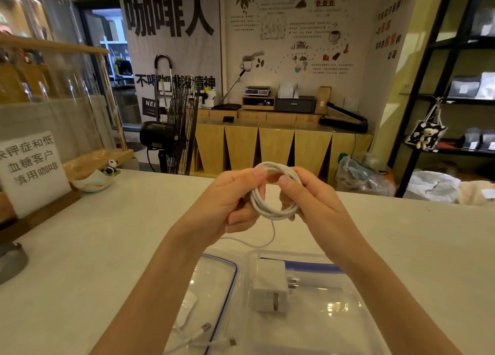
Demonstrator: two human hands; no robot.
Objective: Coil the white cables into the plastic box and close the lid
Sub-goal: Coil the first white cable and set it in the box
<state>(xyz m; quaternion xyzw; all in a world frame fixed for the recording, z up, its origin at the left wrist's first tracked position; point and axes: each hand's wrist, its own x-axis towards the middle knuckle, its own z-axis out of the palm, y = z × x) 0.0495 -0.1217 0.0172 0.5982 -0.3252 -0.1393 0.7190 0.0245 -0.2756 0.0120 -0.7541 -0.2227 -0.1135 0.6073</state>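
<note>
A white cable (270, 210) wound into a round coil hangs above the white counter, held between both hands. My left hand (227, 202) pinches its left side, my right hand (310, 193) grips its right side. A loose tail drops from the coil and curves left toward the counter. Below the hands stands the clear plastic box (356, 301) with a white charger plug (269, 287) inside. Its clear lid (225, 287) with a blue rim lies flat to the left of the box. A second white cable (201, 336) with metal connectors lies on or under the lid; I cannot tell which.
A sign stand (32, 172) and a small panda dish (99, 177) sit at the counter's left. A black floor fan (174, 132) and wooden cabinets stand beyond the counter's far edge. Bags lie on the floor at the right, beside black shelving (442, 86).
</note>
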